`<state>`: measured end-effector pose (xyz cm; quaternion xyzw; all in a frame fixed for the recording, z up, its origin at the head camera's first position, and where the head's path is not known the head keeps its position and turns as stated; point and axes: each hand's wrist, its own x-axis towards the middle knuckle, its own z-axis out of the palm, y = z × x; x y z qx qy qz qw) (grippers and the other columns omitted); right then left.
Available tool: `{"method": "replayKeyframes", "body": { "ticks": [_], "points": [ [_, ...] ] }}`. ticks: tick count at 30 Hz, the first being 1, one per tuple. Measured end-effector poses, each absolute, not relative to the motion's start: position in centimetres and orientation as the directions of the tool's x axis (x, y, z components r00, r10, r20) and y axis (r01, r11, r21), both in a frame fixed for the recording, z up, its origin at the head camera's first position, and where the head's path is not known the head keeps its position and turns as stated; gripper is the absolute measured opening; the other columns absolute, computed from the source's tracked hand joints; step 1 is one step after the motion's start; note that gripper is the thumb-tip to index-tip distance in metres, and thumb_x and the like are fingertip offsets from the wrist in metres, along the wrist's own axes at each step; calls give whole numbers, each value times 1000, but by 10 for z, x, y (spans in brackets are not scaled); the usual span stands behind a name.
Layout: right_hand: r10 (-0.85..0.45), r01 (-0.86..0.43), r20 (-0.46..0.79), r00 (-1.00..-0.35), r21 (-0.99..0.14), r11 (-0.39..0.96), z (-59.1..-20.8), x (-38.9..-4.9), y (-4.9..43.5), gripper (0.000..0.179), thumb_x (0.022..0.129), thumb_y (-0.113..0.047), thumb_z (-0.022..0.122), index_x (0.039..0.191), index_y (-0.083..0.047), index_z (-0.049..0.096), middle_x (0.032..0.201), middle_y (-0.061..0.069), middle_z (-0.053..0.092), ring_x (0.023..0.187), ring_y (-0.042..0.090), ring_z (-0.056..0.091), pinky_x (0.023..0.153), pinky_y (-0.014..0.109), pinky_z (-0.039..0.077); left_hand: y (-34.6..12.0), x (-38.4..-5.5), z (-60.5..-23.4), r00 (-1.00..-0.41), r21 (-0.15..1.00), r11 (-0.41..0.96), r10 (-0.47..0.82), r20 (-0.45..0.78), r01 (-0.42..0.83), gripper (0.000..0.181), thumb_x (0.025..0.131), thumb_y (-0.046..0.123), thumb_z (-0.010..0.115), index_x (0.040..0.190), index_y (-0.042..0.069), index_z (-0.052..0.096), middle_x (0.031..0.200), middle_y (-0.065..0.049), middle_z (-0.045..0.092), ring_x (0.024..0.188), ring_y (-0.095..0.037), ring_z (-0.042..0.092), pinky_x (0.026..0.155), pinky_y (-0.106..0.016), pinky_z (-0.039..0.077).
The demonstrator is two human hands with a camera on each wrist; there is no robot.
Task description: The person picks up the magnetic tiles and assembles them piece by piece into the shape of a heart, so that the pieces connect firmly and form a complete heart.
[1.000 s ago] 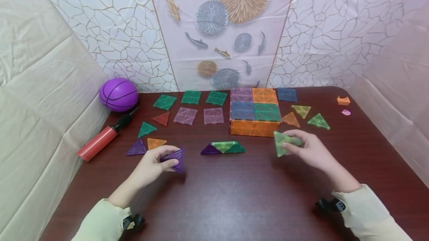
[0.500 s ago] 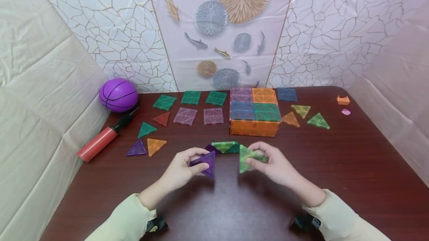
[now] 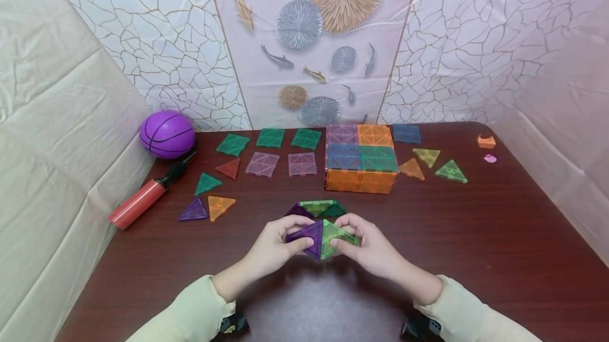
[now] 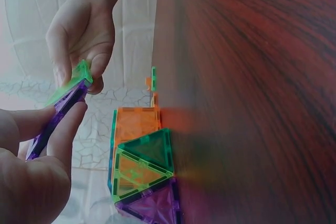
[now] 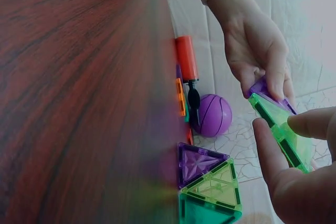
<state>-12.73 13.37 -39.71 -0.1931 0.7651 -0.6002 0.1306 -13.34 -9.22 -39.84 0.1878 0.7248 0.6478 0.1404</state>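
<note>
In the head view my left hand (image 3: 268,249) pinches a purple triangular magnetic tile (image 3: 314,236) between thumb and fingers. My right hand (image 3: 373,247) pinches a light green triangular magnetic tile (image 3: 328,247) the same way. Both tiles are held up off the table, edge against edge in front of me. Just behind them stands a row of three joined triangular tiles, purple (image 5: 197,165), light green (image 5: 216,184) and dark green (image 4: 152,150). The hands and held tiles partly cover this row in the head view.
A box of square magnetic tiles (image 3: 361,181) stands behind, right of centre. Loose square tiles (image 3: 302,164) and triangles (image 3: 221,208) lie left of it, more triangles (image 3: 451,171) right. A purple ball (image 3: 167,135) and red hand pump (image 3: 140,203) sit at the left edge.
Both hands have moved inward to the middle, left hand rightward and right hand leftward. The purple and light green tiles, apart before, now meet along an edge.
</note>
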Motion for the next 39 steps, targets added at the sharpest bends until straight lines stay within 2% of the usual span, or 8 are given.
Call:
{"method": "replayKeyframes", "body": {
  "ticks": [5, 9, 14, 19, 22, 28, 33, 39],
  "points": [
    [-474, -156, 43, -880, -967, 200, -399, -127, 132, 24, 91, -9, 65, 109, 5, 57, 94, 16, 69, 78, 13, 66, 68, 30, 56, -93, -133, -398, -885, 979, 145, 463, 60, 142, 26, 87, 0, 68, 112, 0, 64, 103, -20, 69, 81, -12, 65, 70, -40, 58],
    [-501, -198, 66, -863, -956, 216, -402, -127, 129, 23, 91, -13, 67, 110, 1, 65, 89, 12, 70, 72, 8, 63, 63, 29, 55, -93, -132, -398, -863, 958, 186, 496, 100, 218, 21, 85, 0, 70, 105, 1, 66, 96, -17, 72, 76, -7, 64, 65, -31, 57],
    [-511, -273, 114, -852, -930, 247, -407, -127, 126, 16, 90, -15, 69, 103, -5, 70, 80, 3, 68, 59, 3, 49, 52, 20, 42, -95, -131, -399, -834, 930, 221, 535, 137, 295, 18, 84, 2, 72, 102, 1, 67, 91, -14, 73, 74, -4, 64, 63, -21, 53],
    [-494, -289, 124, -861, -917, 274, -407, -127, 127, 14, 89, -17, 70, 100, -7, 70, 75, -1, 62, 57, 3, 43, 49, 20, 38, -108, -133, -397, -840, 944, 193, 527, 131, 268, 25, 84, 5, 73, 108, -2, 66, 96, -18, 72, 80, -9, 69, 69, -26, 56],
    [-482, -284, 118, -868, -915, 287, -406, -127, 130, 15, 90, -18, 69, 100, -7, 69, 76, 0, 62, 59, 3, 44, 50, 20, 39, -127, -138, -395, -862, 933, 215, 483, 155, 289, 28, 84, 7, 73, 111, -2, 66, 99, -16, 72, 87, -13, 70, 76, -28, 57],
    [-438, -252, 88, -894, -909, 332, -406, -129, 141, 18, 89, -18, 70, 102, -6, 69, 77, 2, 65, 60, 4, 47, 52, 21, 41, -180, -156, -393, -933, 868, 394, 312, 181, 300, 31, 83, 12, 75, 112, 4, 66, 104, -15, 71, 92, -17, 69, 80, -28, 55],
    [-392, -218, 58, -918, -900, 378, -405, -130, 147, 18, 88, -20, 71, 101, -7, 69, 73, 1, 62, 59, 5, 45, 51, 21, 40, -227, -175, -402, -972, 788, 571, 172, 161, 231, 39, 82, 13, 77, 117, 3, 64, 110, -18, 68, 97, -31, 65, 84, -43, 53],
    [-376, -199, 42, -926, -900, 389, -406, -130, 149, 17, 88, -21, 71, 99, -8, 69, 73, 6, 63, 58, 6, 45, 51, 22, 40, -272, -190, -418, -990, 653, 745, 82, 110, 135, 54, 83, 21, 77, 127, -3, 57, 121, -22, 59, 107, -37, 54, 91, -53, 45]
  ]
}}
